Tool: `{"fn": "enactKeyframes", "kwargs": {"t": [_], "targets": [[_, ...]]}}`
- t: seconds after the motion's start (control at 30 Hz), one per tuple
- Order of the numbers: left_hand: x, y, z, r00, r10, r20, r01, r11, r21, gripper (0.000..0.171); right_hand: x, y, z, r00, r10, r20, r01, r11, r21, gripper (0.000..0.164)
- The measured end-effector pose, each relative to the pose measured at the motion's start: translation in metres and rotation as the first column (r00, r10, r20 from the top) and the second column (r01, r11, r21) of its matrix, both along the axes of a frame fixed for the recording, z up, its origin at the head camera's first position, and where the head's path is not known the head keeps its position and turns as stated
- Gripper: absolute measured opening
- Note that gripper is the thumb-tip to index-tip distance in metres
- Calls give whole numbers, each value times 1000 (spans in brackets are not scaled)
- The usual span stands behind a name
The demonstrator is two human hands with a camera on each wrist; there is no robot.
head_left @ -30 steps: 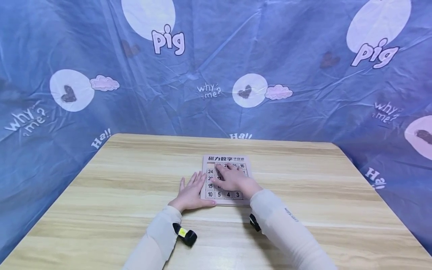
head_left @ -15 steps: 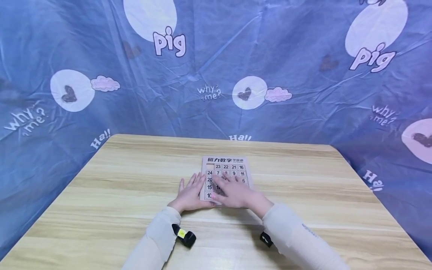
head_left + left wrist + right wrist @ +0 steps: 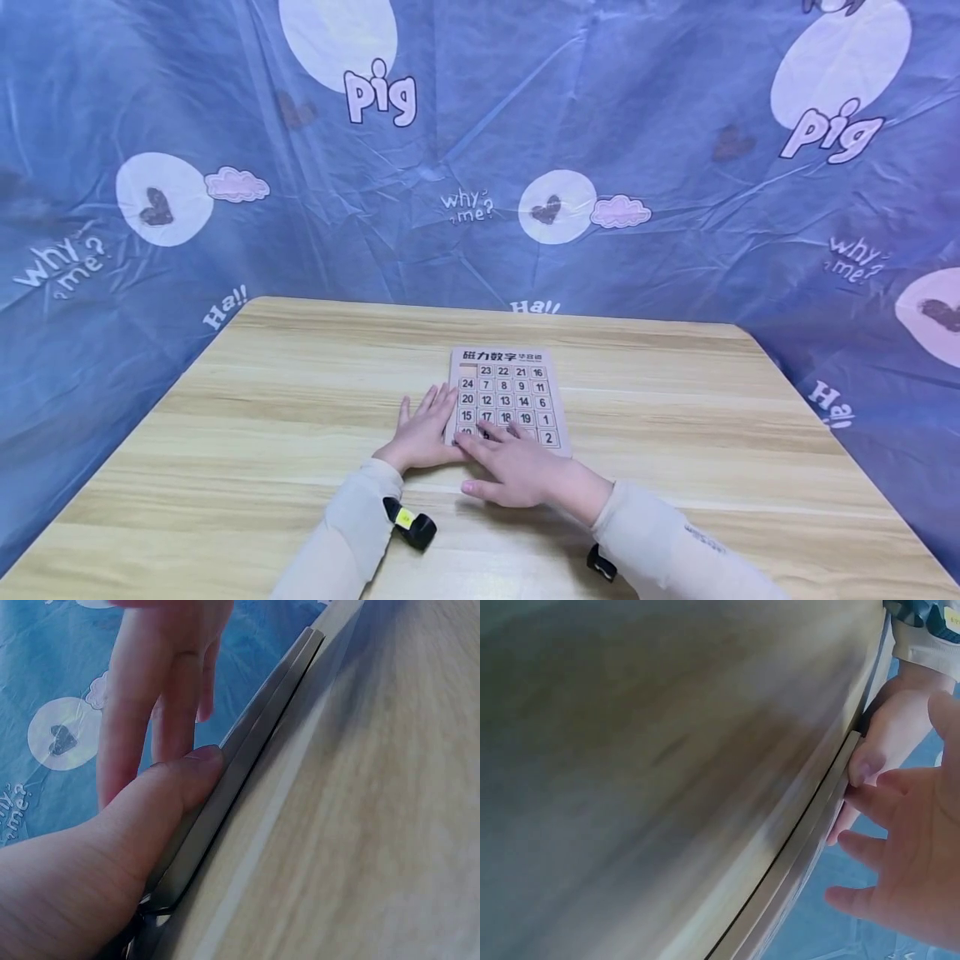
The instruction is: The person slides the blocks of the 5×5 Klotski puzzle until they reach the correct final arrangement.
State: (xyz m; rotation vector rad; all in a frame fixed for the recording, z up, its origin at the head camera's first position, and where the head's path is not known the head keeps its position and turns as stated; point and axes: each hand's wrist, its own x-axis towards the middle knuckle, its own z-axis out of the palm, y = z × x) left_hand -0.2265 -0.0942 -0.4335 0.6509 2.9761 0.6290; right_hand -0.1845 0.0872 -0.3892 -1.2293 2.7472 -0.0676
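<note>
A number sliding puzzle (image 3: 504, 386) with a pale frame lies flat on the table, its top-left slot bare of a tile. My left hand (image 3: 422, 435) rests along the puzzle's left side with fingers straight. In the left wrist view its thumb (image 3: 172, 784) presses against the puzzle's edge (image 3: 232, 776). Over the bottom row is my right hand (image 3: 517, 473), fingers spread, covering several tiles near the front edge; its thumb is beyond the frame. The right wrist view shows the right hand (image 3: 915, 832) close by the puzzle's edge (image 3: 787, 881), with the left hand behind it.
The wooden table (image 3: 247, 433) extends well past the puzzle on all sides. A blue printed cloth (image 3: 450, 125) hangs behind and at both sides. Black straps with small devices (image 3: 414, 527) sit on both wrists.
My right hand has drawn back toward me from the upper tiles to the puzzle's front edge, uncovering the upper rows. The left hand has stayed at the left side.
</note>
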Motion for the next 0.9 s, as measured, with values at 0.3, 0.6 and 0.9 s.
{"fn": "enactKeyframes", "kwargs": {"t": [0.3,0.6,0.9], "targets": [[0,0,0,1000,-4,17,4,1000,7,103,-10,-5,-1,998,-57,5,57,998,4,68],[0,2,2,1000,-7,22,7,1000,15,99,-17,-5,-1,996,-87,25,86,996,17,71],[-1,1,-1,1000,1,24,-1,1000,24,105,-4,24,2,994,-99,40,102,992,-79,66]]}}
